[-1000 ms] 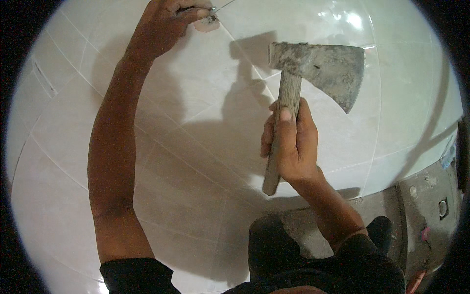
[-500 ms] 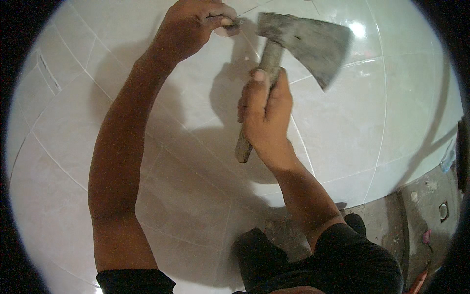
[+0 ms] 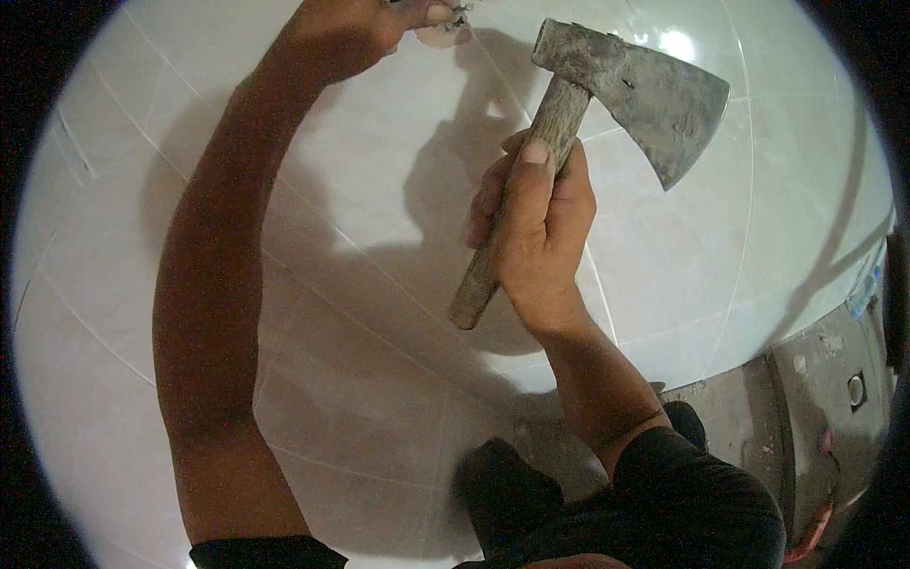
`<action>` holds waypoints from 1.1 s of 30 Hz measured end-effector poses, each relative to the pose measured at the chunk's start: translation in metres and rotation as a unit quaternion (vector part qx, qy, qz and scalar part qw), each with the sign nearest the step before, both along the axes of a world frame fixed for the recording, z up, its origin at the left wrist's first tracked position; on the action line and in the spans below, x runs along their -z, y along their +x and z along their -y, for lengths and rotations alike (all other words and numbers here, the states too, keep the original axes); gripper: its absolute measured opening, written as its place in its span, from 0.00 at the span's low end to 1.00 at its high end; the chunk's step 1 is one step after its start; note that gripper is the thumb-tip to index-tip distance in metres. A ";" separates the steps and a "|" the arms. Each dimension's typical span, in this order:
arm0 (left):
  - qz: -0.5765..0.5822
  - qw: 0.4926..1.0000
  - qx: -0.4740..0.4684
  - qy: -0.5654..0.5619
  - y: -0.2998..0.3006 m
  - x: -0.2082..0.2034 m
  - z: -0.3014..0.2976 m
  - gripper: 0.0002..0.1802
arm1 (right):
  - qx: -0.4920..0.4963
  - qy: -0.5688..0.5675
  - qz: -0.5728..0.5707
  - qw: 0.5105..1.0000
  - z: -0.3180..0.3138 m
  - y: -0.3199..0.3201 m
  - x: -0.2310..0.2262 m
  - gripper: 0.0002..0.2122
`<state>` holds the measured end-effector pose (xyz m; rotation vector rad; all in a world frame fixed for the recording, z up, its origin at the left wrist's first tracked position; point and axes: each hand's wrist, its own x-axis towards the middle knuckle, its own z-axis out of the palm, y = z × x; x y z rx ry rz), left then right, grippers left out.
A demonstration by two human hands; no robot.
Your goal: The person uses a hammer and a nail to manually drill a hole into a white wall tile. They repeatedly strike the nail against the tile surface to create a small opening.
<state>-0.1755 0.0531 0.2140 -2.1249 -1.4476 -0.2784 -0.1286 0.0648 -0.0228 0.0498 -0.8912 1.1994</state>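
Note:
My right hand [image 3: 542, 232] is wrapped round the wooden handle of a hatchet [image 3: 633, 93], thumb along the handle. Its worn grey head is at the top, with the broad blade pointing right and the blunt poll toward my left hand. At the upper edge of the view, my left hand [image 3: 346, 40] is closed in a pinch beside a rough chipped patch [image 3: 444, 34] in the pale tiles. Whatever its fingers hold is too small and partly cut off to name. The hatchet head is apart from my left hand and from the patch.
Glossy pale tiles [image 3: 370, 180] with thin joints fill most of the view, crossed by shadows of my arms. At lower right lies a grey concrete floor [image 3: 735, 450] with a small square fitting [image 3: 856, 390], an orange-red object [image 3: 810, 539] and a bluish plastic item [image 3: 864, 292].
The hatchet and my right hand have shifted right, and the hatchet leans further right. My left hand sits slightly higher and further left in the view, still pinched near the chipped patch.

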 end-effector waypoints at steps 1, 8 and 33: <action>-0.023 1.000 0.007 0.015 0.002 0.000 -0.001 0.06 | 0.017 0.005 0.011 1.000 -0.005 0.001 -0.001 0.16; 0.125 0.987 -0.074 -0.074 0.017 -0.015 0.000 0.06 | 0.059 0.017 0.007 0.998 -0.012 0.016 -0.014 0.17; 0.011 0.999 0.037 -0.016 -0.024 0.013 -0.001 0.07 | 0.092 0.058 0.056 0.992 -0.024 -0.006 -0.005 0.15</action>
